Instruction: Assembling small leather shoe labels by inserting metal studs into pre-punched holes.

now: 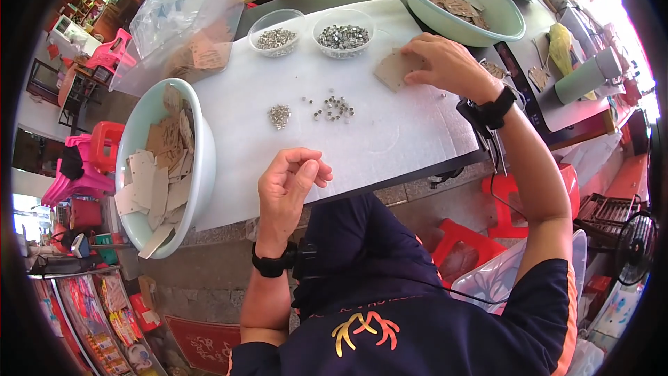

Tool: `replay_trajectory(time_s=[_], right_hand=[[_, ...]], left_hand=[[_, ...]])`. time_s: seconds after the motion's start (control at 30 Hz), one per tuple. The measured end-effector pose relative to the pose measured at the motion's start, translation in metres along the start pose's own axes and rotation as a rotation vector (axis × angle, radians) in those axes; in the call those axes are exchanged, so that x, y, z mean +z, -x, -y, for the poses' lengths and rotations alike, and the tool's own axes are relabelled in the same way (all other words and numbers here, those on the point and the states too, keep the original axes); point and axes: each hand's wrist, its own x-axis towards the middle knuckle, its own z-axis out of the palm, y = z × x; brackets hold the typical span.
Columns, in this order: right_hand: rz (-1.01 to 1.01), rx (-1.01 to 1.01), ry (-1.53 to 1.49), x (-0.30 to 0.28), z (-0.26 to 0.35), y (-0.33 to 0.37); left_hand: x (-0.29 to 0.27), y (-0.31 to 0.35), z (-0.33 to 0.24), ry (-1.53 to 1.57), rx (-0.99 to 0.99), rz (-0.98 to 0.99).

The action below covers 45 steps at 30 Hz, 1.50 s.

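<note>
My right hand is at the far right of the white work sheet, thumb and fingers closed on a flat grey-beige card piece with small holes. Part of that piece is hidden under the fingers. My left hand hovers over the near edge, its fingers loosely curled and apart, with nothing seen in them. Ahead of it lie a small heap of silvery metal bits and a scatter of small metal rings. Two clear plastic bowls of such parts stand farther back.
A pale green basin of card pieces stands at the left; another basin sits back right. A clear plastic bag is at back left. A green bottle lies tilted at the right. Red stools stand below the table's right side.
</note>
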Motion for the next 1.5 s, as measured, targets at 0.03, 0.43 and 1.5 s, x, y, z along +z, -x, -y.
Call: replay_trajectory(time_s=[0.03, 0.43, 1.5], right_hand=[[-0.003, -0.007, -0.003, -0.002, -0.001, 0.0], [-0.381, 0.209, -0.19, 0.011, 0.017, 0.024], [0.125, -0.5, -0.469, -0.037, 0.25, -0.126]], left_hand=[[0.001, -0.001, 0.0, 0.003, 0.001, 0.002], [0.013, 0.001, -0.003, -0.127, -0.001, -0.002], [-0.101, 0.109, -0.067, -1.31, 0.335, -0.853]])
